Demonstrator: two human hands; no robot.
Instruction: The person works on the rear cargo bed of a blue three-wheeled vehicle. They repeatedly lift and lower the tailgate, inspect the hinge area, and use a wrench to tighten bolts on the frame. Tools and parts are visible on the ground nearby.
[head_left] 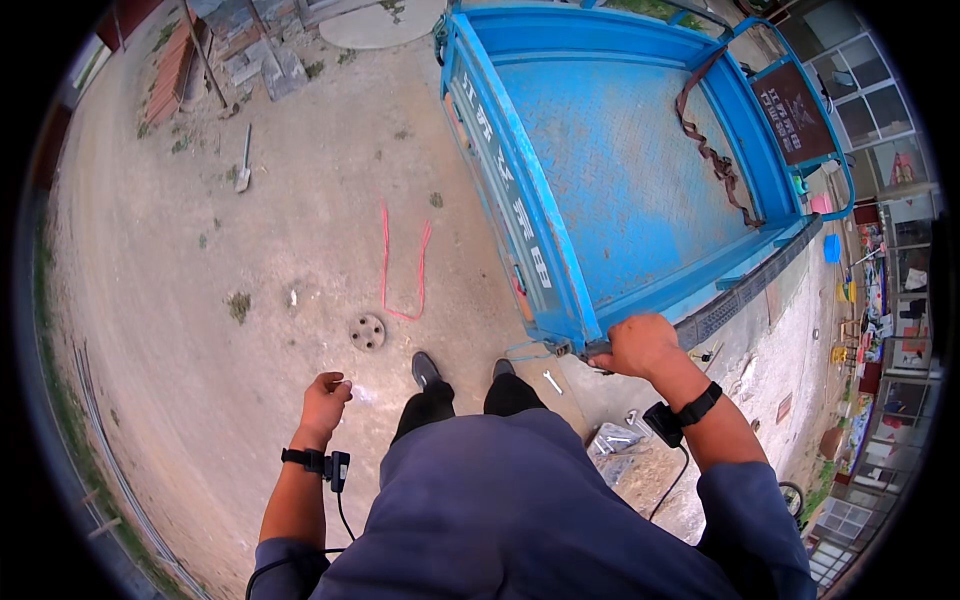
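A blue metal cargo bed point(610, 170) fills the upper right, a brown strap point(715, 160) lying along its far side. My right hand point(640, 345) grips the bed's near corner, by a metal latch, its fingertips partly hidden. My left hand point(326, 400) hangs low at my left, fingers curled together; whatever is between them, if anything, is too small to make out. Between my feet and the bed's corner, a wrench point(553, 382) lies on the ground at right.
A metal hub disc point(367, 332) and pink cord point(404, 315) lie ahead of my feet. A shovel point(243, 175) lies farther off, long pipes point(130, 480) at far left. A plastic bag of tools point(612, 440) is beside me; a cluttered building front point(900, 300) lines the right.
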